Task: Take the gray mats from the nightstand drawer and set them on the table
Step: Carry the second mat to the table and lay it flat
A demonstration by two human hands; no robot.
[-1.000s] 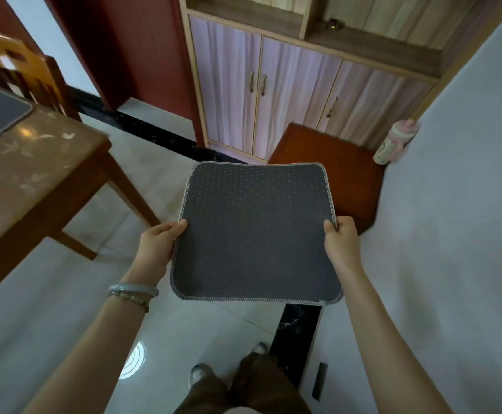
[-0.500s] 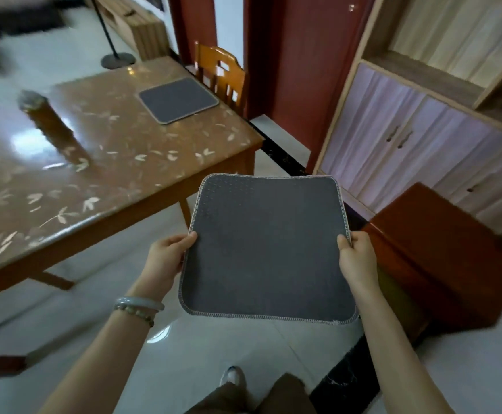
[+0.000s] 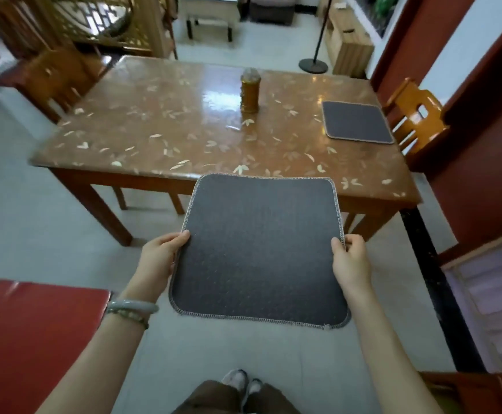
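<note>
I hold a gray mat with a stitched pale edge flat in front of me, above the floor. My left hand grips its left edge and my right hand grips its right edge. Its far edge overlaps the near edge of the brown table in the view. A second gray mat lies flat on the table's far right corner. The nightstand is only partly seen at the lower right corner.
A brown jar stands mid-table. Wooden chairs stand at the table's right and far left. A red surface lies at my lower left. A cabinet and a floor lamp base stand to the right.
My view has swung left, from the cabinet and nightstand to face the table squarely. Both hands keep the same grip on the mat, which now reaches the table's near edge.
</note>
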